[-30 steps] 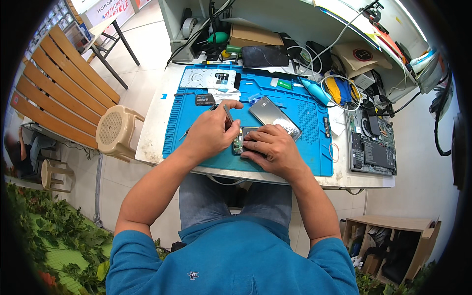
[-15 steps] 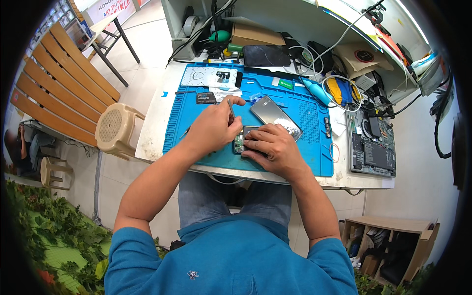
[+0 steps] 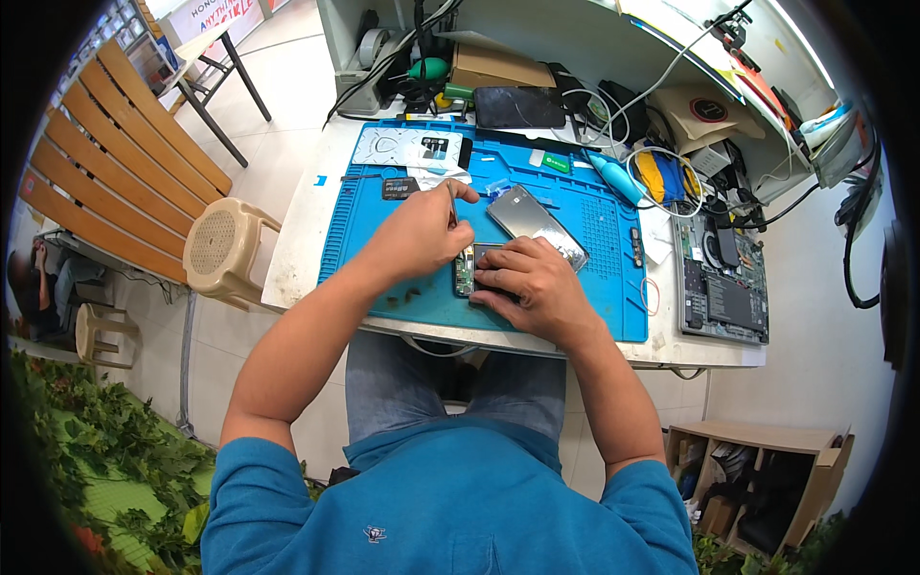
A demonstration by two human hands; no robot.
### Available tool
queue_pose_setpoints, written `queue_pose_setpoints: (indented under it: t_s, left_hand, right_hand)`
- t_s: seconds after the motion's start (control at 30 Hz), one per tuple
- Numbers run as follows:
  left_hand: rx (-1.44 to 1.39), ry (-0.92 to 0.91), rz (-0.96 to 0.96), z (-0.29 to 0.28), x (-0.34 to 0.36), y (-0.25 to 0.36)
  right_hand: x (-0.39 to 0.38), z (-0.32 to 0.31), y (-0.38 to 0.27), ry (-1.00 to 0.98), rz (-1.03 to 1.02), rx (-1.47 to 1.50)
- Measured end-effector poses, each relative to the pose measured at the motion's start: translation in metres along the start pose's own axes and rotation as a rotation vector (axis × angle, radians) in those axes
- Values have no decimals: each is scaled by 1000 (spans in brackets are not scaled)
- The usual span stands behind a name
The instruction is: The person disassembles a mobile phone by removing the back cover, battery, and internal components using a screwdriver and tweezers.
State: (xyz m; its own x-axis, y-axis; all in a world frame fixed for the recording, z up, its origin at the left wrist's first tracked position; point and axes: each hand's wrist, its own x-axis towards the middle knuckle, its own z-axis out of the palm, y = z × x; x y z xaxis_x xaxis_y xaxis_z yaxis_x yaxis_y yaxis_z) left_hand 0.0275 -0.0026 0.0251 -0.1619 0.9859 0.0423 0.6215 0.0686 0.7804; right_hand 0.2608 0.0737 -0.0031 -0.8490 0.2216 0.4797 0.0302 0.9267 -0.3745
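From where I stand, the blue mat [image 3: 599,316] is the thing to measure by. An opened phone [image 3: 464,278], green circuitry showing, lies at the mat's middle, toward its near edge. The person's right hand [image 3: 527,283] is spread over the phone's right part, fingers bent and resting on it; whether they clamp it, I can't tell. The left hand [image 3: 422,235], above the mat just left of its middle, has thumb and forefinger pinched together on a slim tool [image 3: 452,213], mostly hidden, near the phone's upper end.

A silver phone-shaped panel [image 3: 533,220] lies slantwise on the mat's right half, just beyond the right hand. Toward the mat's far left are a small black flat piece [image 3: 399,189] and a pale patterned panel [image 3: 395,149]. A dark-screened device [image 3: 518,108] sits at the mat's far edge, and an opened laptop [image 3: 733,297] lies off its right side.
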Motion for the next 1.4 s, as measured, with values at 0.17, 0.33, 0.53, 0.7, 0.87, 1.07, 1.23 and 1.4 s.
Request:
queue_pose_setpoints:
  t_s: [0.17,0.33,0.53,0.7,0.87,1.07,1.23,1.4]
  left_hand:
    - [15,-69,-72,-3,4,4]
    - [5,-66,-42,1,10,-12]
    - [37,-148,-67,-5,15,2]
    - [44,-117,6,2,19,-11]
    - [95,-176,3,2,25,-12]
    - [37,-94,27,1,10,-8]
    - [-101,92,37,6,-14,-7]
    - [-168,99,26,13,-20,-11]
  right_hand:
    - [1,-2,-1,4,4,14]
    - [8,-3,-4,-45,38,23]
    - [11,-9,-4,-71,46,-4]
    - [14,-6,-2,-87,52,27]
    - [18,-8,-1,-134,59,1]
    - [20,-11,-1,-173,69,5]
    - [13,-10,1,-115,62,85]
    - [11,-9,1,-99,52,71]
